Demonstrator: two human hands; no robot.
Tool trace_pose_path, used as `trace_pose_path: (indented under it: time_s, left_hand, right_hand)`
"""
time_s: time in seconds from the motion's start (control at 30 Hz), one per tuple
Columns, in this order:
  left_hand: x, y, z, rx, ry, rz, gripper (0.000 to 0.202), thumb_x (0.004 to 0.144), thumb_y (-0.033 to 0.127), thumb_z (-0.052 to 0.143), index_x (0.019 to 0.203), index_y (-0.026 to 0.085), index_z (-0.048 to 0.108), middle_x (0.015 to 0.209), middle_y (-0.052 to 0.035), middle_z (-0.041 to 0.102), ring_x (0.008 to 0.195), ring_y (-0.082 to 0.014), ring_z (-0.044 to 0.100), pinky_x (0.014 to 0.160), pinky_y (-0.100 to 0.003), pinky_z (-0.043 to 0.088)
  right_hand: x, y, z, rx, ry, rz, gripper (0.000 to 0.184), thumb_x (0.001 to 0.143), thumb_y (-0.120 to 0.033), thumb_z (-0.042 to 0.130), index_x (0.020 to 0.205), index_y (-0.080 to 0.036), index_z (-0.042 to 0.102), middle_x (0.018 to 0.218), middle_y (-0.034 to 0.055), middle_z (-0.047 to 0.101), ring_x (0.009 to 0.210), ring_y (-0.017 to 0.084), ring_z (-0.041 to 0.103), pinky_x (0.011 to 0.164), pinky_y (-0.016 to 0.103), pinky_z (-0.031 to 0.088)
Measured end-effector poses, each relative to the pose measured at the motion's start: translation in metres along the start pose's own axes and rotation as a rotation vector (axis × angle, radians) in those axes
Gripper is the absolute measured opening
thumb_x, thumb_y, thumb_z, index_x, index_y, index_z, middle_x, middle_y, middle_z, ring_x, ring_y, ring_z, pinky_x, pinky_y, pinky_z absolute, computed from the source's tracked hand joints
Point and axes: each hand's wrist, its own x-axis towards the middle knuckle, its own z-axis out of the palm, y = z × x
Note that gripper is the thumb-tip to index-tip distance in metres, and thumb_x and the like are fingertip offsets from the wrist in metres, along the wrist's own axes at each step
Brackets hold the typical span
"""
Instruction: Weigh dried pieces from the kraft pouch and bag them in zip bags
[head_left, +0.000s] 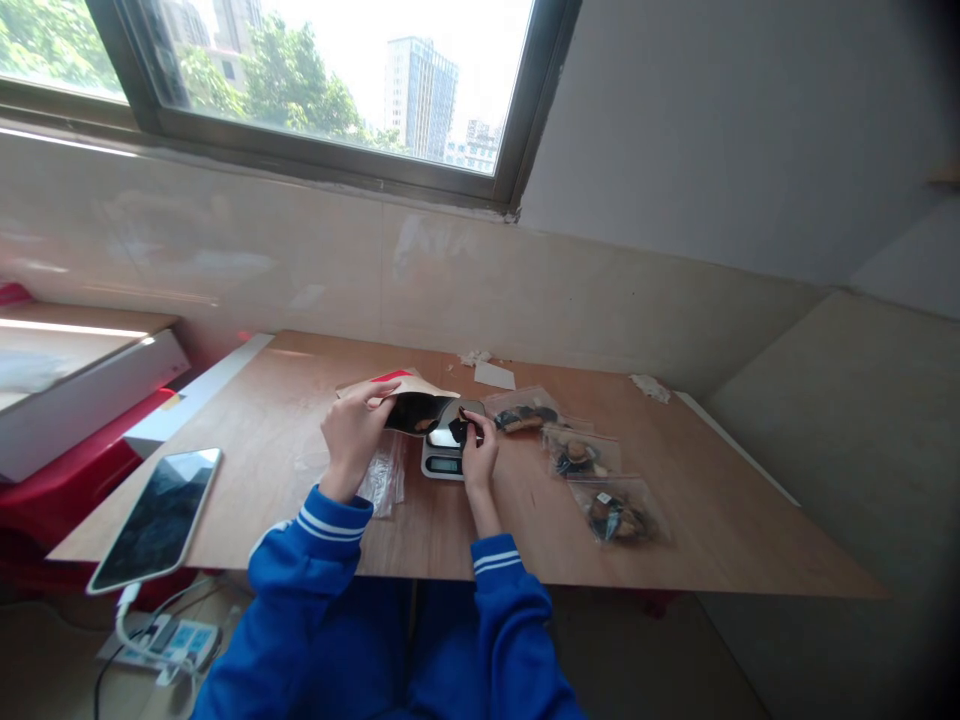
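My left hand [351,432] grips the upper edge of a brown paper pouch [409,400] and holds its dark mouth open, tipped toward a small digital scale [445,452]. My right hand [478,452] rests at the scale's right side, fingers pinched on a small dark piece [459,428] over the weighing pan. An empty clear plastic bag [384,478] lies flat under my left wrist. Both arms wear blue sleeves with white stripes.
Three clear bags filled with dark dried pieces lie in a row right of the scale [523,412], [579,455], [619,513]. A phone [159,517] on a cable lies at the table's left corner. Paper scraps [493,374] sit near the wall. A white box [82,385] stands left.
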Motion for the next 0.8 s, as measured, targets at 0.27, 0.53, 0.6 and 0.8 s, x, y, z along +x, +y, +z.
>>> trace_pose_path:
  time_s: [0.27,0.53,0.6,0.8]
  left_hand:
    - [-0.001,-0.004,0.003,-0.003,0.002,0.023,0.025,0.083,0.045,0.059,0.101,0.036,0.074,0.084,0.0022,0.076,0.08,-0.0192,0.069,0.063,-0.026,0.042]
    - [-0.003,-0.006,0.006,-0.001,-0.006,0.046,0.025,0.083,0.041,0.06,0.103,0.036,0.074,0.089,0.0032,0.076,0.082,-0.0188,0.069,0.067,-0.026,0.044]
    - [-0.004,-0.004,0.006,0.003,-0.019,0.032,0.025,0.082,0.039,0.06,0.103,0.036,0.074,0.089,0.0033,0.076,0.084,-0.0195,0.069,0.068,-0.027,0.044]
    - [-0.005,-0.002,0.005,0.005,-0.035,0.008,0.026,0.082,0.039,0.06,0.104,0.035,0.074,0.086,0.0019,0.076,0.086,-0.0202,0.069,0.069,-0.027,0.045]
  right_hand:
    - [0.022,0.018,0.005,-0.037,-0.05,-0.095,0.027,0.089,-0.018,0.04,0.095,-0.017,0.066,0.098,0.01,0.065,0.095,0.02,0.059,0.09,0.035,0.046]
    - [0.026,0.034,-0.009,-0.001,-0.118,-0.097,0.028,0.09,-0.022,0.042,0.103,-0.017,0.067,0.107,0.0112,0.066,0.1,0.021,0.061,0.091,0.037,0.048]
    - [0.026,0.037,-0.011,-0.014,-0.082,-0.108,0.029,0.09,-0.023,0.041,0.103,-0.017,0.067,0.106,0.0115,0.066,0.099,0.02,0.061,0.088,0.036,0.049]
    - [0.036,0.047,-0.014,-0.059,0.104,-0.117,0.029,0.092,-0.026,0.039,0.099,-0.017,0.065,0.101,0.012,0.066,0.092,0.02,0.061,0.085,0.035,0.05]
